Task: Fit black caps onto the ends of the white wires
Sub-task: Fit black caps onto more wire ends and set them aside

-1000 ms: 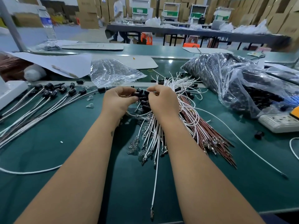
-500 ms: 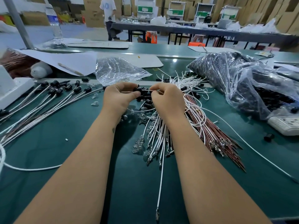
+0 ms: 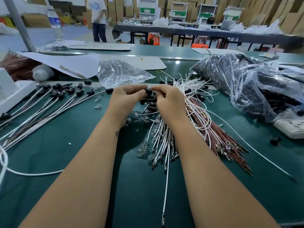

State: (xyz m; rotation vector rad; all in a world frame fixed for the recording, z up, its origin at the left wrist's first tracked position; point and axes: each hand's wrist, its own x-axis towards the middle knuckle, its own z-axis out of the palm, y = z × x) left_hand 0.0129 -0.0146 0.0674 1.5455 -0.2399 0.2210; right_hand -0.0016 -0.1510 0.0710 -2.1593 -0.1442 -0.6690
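Cap (image 3: 148, 91), black, sat pinched between your two hands above the middle of the table (image 3: 49, 153). Your left hand (image 3: 125, 101) was curled, thumb and fingers closed on the cap's left side. Your right hand (image 3: 167, 102) was curled too, fingertips meeting the cap from the right; what it gripped was hidden by the fingers, so I cannot tell whether it held a wire end or the cap itself.

Loose caps (image 3: 150, 102) lay just under and between your hands. White wires (image 3: 162, 137), uncapped, fanned from beneath your right wrist toward the near edge, metal terminals at their near ends; one long wire (image 3: 166, 186) ran almost to that edge. Brown wires (image 3: 220, 139) lay touching them on the right.

Toward the left edge lay the capped wires (image 3: 54, 102), black caps pointing to the far side. A clear bag (image 3: 121, 73) sat beyond your hands. A large bag of caps (image 3: 246, 83) rested near the right edge, with a power strip (image 3: 291, 127) just beside it and one stray cap (image 3: 275, 141) in front of the strip. A water bottle (image 3: 56, 25) stood at the far left corner.
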